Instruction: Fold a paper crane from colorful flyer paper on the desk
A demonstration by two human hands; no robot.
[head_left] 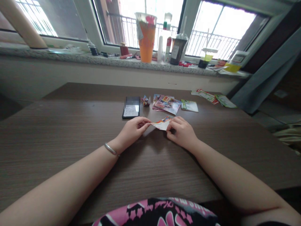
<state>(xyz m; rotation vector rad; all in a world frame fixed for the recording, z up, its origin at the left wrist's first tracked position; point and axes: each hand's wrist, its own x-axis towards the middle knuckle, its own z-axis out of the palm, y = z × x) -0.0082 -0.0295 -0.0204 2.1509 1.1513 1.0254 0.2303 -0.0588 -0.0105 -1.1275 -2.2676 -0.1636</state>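
My left hand (133, 130) pinches the left tip of a small folded piece of printed paper (161, 124) just above the brown wooden table (70, 131). A silver bangle sits on that wrist. My right hand (181, 131) is closed on the paper's right end, fingers curled over it. The paper is white underneath with colourful print on top. Both hands meet at the middle of the table.
A phone (131, 108) lies just beyond my hands, beside a small folded paper figure (146, 100) and a pile of printed leaflets (166, 103). More leaflets (207, 95) lie at the far right. Cups and bottles, including an orange cup (146, 37), line the windowsill.
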